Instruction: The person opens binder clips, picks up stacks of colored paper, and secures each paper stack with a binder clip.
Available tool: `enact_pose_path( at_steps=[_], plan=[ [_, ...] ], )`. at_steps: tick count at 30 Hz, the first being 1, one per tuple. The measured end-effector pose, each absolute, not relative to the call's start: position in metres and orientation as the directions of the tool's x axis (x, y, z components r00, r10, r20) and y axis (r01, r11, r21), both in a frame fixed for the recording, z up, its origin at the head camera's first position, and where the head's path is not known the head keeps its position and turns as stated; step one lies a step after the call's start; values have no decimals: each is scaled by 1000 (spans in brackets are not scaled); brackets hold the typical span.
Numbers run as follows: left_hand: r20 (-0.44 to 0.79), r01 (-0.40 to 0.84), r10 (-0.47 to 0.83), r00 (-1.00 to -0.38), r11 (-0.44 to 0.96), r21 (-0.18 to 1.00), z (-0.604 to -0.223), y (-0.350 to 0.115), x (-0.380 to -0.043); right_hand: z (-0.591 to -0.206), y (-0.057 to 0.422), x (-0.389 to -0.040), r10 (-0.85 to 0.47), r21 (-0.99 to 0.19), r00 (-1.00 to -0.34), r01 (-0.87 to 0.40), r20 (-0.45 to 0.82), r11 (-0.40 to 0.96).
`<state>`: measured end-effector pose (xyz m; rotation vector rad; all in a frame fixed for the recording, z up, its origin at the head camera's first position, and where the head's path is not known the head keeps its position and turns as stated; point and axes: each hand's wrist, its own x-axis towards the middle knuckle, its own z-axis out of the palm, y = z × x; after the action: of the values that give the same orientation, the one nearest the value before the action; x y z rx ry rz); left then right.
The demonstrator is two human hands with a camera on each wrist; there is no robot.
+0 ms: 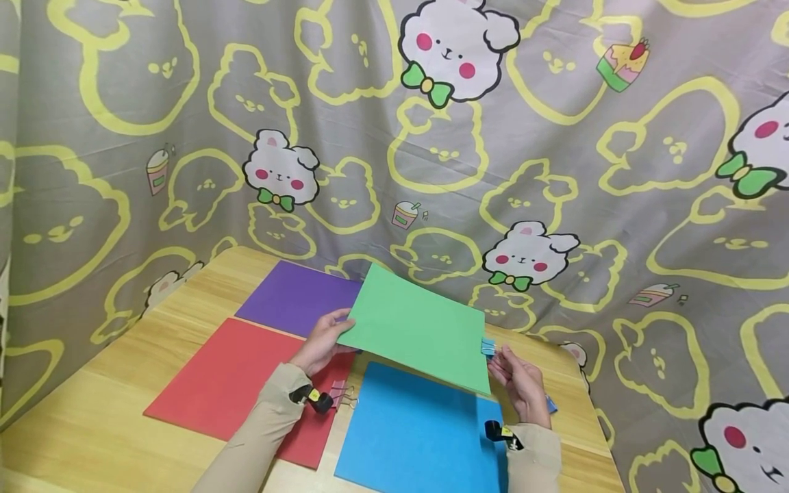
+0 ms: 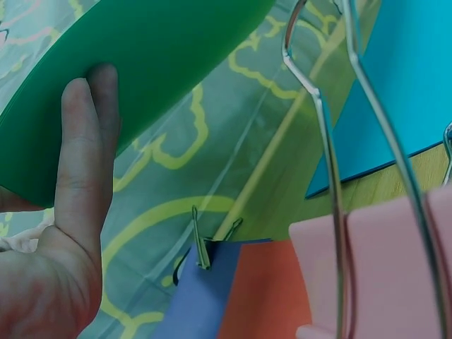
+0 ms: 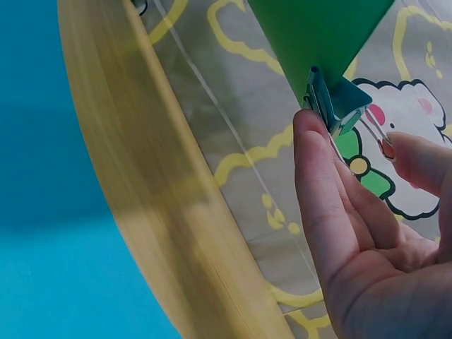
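A green sheet [image 1: 419,322] is raised and tilted above the table. My left hand [image 1: 323,342] holds its left edge, the thumb on top and the fingers underneath, two of them straight against it in the left wrist view. On the right edge sits a blue binder clip [image 1: 487,346]. My right hand [image 1: 520,383] pinches the clip's wire handles between thumb and fingers; the right wrist view shows the clip [image 3: 342,109] around the sheet's edge.
Under the green sheet lies a blue sheet [image 1: 425,431]. To the left are a red sheet [image 1: 216,383] with a pink binder clip [image 1: 338,394] and a purple sheet [image 1: 296,294]. Another blue object [image 1: 551,405] rests beyond my right wrist. A patterned curtain [image 1: 357,192] hangs behind the table.
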<state>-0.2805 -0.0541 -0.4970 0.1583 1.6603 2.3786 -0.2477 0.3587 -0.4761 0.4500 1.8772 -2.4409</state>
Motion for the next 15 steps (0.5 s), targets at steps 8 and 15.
enact_pose_path(
  at_steps=[8,15],
  plan=[
    [-53,-143,271,-961,-324,935,-499,-54,-281,-472,356,-247,165,-941,-951,213,-262,-264],
    [-38,-129,282,-959,-314,941,-501,-54,-282,-474,356,-249,161,-944,-951,218,-263,-249]
  ],
)
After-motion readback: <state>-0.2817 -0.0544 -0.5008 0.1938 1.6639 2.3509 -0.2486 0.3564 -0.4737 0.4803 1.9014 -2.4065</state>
